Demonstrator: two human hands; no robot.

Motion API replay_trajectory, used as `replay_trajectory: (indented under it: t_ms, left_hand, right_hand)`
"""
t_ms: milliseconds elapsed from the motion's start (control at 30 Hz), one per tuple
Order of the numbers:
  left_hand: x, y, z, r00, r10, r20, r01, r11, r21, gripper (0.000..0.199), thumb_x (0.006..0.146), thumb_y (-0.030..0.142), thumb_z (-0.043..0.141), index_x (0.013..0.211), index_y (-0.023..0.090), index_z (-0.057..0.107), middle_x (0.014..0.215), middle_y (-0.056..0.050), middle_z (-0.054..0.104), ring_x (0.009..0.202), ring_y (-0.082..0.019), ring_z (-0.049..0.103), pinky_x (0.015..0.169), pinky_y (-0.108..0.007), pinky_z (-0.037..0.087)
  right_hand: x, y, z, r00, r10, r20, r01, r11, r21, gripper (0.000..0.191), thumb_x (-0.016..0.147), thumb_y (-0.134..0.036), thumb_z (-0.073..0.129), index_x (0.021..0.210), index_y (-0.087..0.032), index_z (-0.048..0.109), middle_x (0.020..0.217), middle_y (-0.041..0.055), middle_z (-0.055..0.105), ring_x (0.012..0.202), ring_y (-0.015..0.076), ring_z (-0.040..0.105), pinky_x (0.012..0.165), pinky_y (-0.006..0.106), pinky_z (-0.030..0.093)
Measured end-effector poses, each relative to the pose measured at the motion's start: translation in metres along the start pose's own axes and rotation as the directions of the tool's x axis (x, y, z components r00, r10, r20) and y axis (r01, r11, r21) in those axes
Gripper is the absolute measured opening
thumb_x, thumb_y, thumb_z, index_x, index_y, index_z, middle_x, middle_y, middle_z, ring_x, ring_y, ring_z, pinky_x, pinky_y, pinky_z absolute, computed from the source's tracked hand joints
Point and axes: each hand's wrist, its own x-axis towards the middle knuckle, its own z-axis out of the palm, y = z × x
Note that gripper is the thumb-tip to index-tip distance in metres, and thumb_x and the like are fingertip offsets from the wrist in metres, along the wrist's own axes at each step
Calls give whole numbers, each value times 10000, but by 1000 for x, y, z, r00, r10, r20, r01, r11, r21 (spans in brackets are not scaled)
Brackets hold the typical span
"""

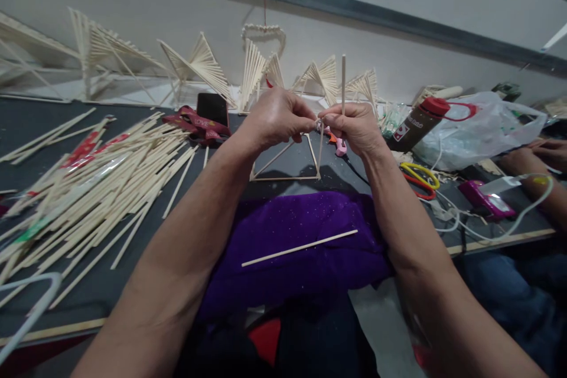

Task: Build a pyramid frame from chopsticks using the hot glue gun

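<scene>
A small frame of thin wooden sticks (287, 178) stands on the dark table in front of me. My left hand (279, 115) is closed, its thumb and forefinger pinched at the frame's top corner. Right beside it, fingertips nearly touching, my right hand (357, 125) is closed round a wooden stick (344, 80) that points upward. The joint between the fingertips is partly hidden. Behind and below the right fingers lies a pink glue gun (341, 146) with a dark cord. One loose stick (299, 248) rests on the purple cloth (283, 218) across my lap.
A large pile of sticks (110, 189) covers the left. Several fan-shaped stick models (201, 71) line the wall. A red lanyard (195, 124) and phone (212, 107) lie behind. Rightward are a bottle (419, 124), plastic bag (473, 130), purple charger (487, 199) and another person's hand (522, 159).
</scene>
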Motion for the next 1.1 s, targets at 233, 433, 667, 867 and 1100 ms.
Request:
replay_trajectory:
  t_ms: [233, 433, 667, 867, 1100]
  left_hand:
    - [-1, 0, 1, 1000, 9, -19, -9, 1000, 2, 125, 750, 172, 743, 813, 122, 839, 537, -22, 654, 529, -129, 644, 544, -213, 494]
    - [-2, 1, 3, 999, -41, -21, 39, 997, -66, 109, 741, 142, 746, 809, 103, 821, 588, -47, 693, 543, -138, 668, 538, -223, 529]
    - [-1, -1, 5, 998, -43, -35, 39, 995, -97, 67, 736, 164, 739, 754, 128, 793, 561, -27, 691, 532, -127, 679, 523, -198, 532]
    - [-1, -1, 6, 998, -55, -40, 50, 993, -105, 55, 739, 129, 732, 764, 118, 780, 581, -36, 688, 561, -154, 703, 583, -250, 576]
    - [-1, 0, 7, 998, -51, -38, 48, 995, -90, 55, 744, 110, 730, 780, 110, 773, 588, -41, 680, 569, -161, 696, 600, -271, 592]
  right_hand:
    - [1, -1, 2, 999, -33, 5, 33, 999, -29, 235, 713, -405, 867, 811, -196, 822, 519, -40, 537, 475, 74, 400, 406, 215, 250]
    - [5, 2, 4, 997, -73, 4, 73, 997, -20, 216, 701, -374, 871, 788, -194, 788, 545, -43, 548, 500, 71, 411, 442, 211, 288]
    - [4, 4, 4, 999, -31, 23, 31, 1000, 0, 277, 723, -365, 858, 944, -201, 827, 556, -56, 532, 495, 73, 396, 433, 217, 303]
    - [6, 7, 0, 998, -15, 65, 14, 1000, 16, 271, 718, -392, 881, 902, -200, 830, 551, -52, 555, 461, 67, 396, 413, 222, 281]
    - [7, -3, -1, 998, -25, 61, 28, 999, -33, 202, 701, -355, 869, 792, -187, 803, 558, -30, 570, 479, 72, 417, 416, 223, 274]
